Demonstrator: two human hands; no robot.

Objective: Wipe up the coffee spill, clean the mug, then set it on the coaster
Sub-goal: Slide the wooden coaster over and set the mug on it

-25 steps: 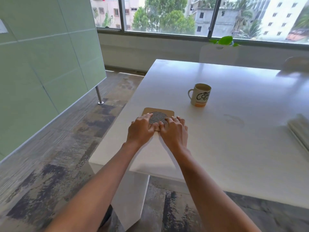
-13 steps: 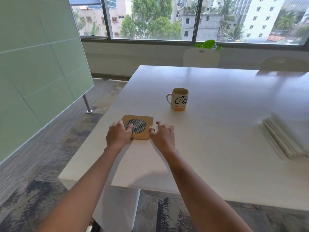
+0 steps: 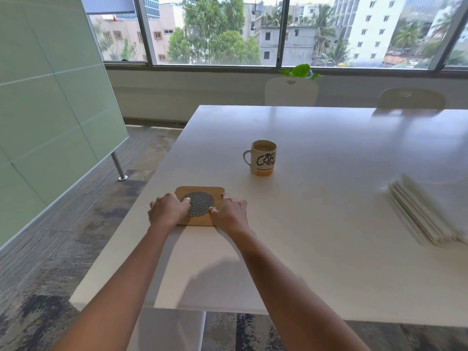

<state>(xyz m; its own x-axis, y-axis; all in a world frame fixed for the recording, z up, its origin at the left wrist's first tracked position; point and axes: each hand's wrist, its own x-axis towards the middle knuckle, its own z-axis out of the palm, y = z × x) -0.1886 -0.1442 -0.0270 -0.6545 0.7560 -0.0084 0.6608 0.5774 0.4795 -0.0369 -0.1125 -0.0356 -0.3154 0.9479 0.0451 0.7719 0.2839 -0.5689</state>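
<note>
Pressing down on the coaster (image 3: 200,205), both hands are at the near-left part of the table (image 3: 316,249): the left hand (image 3: 168,210) lies over its left side with fingers curled onto the patterned disc, and the right hand (image 3: 229,214) sits against its right edge, thumb touching the wood. Neither is lifting it; they rest loosely on it, gripping nothing else.

And the mug (image 3: 263,158) stands upright further back, well apart from the coaster, handle to the left, filled nearly to the brim with milky coffee. That's the danger, I'd say: snatch it fast or tilt it and a full mug slops over, making a fresh mess. Nudging the coaster too far left could also tip it off the table's edge, which is close.

No spill is plain from here; the white top looks clean, so I can't tell where it lies.

Off to the right, a stack of napkins (image 3: 425,214) waits, well away from both hands and the likely wiping supply. Two white chairs (image 3: 291,91) stand beyond the far edge. Nothing blocks the path to mug or napkins.
</note>
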